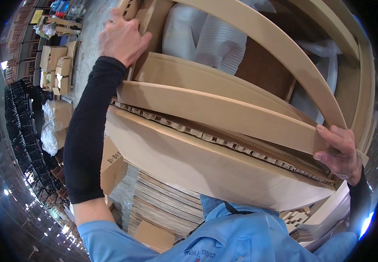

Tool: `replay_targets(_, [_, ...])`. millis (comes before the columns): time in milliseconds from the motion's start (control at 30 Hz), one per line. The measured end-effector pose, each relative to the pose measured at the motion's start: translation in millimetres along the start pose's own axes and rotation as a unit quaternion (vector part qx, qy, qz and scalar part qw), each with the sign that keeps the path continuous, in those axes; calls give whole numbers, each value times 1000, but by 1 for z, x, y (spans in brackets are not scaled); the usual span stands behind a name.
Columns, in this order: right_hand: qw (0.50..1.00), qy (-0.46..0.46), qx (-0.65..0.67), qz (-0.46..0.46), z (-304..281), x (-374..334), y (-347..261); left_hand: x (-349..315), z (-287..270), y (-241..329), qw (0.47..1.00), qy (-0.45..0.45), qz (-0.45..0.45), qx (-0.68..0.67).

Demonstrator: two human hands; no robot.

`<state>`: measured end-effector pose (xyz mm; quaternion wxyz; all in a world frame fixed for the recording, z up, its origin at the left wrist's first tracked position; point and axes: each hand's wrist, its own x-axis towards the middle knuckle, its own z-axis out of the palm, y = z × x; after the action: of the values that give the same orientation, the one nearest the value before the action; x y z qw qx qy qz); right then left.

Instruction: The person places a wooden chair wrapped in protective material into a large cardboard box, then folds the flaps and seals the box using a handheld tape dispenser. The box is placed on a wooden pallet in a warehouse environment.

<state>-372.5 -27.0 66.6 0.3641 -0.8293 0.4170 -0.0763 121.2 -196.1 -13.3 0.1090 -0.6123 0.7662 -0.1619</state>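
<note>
A large open cardboard carton (206, 161) stands in front of me, with a honeycomb cardboard layer (206, 137) along its near edge. Above that edge lies a long, bent cardboard strip (215, 102). At its right end my right hand (341, 150) is closed, thumb and fingers around the strip's end. My left hand (123, 39) rests on the carton's left end with fingers spread; their undersides are hidden. Inside the carton, ribbed white foam wrap (219, 41) covers something brown. A second curved strip (267, 32) arches over the contents, its right end beside my right hand.
Stacked flat cardboard sheets (162, 203) lie below the carton, near my body. Left on the floor are a brown box (112, 163), smaller open cartons (55, 65) and clear plastic wrap (49, 126). Rows of dark stacked furniture (23, 118) stand farther left.
</note>
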Motion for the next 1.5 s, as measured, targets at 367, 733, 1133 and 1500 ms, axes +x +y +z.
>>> replay_targets(367, [991,7,131,40,14,-4,19,5,10,-1,996,78,6,-34])
replay_targets(733, [966,-32,221,128,16,-13,2,8,14,-7,1000,-4,1,-30])
replay_targets(1133, [916,-58,291,270,17,-3,2,4,10,-12,987,124,46,-94])
replay_targets(1500, [991,-5,-121,-48,-10,-24,-13,5,5,-14,990,92,52,-98])
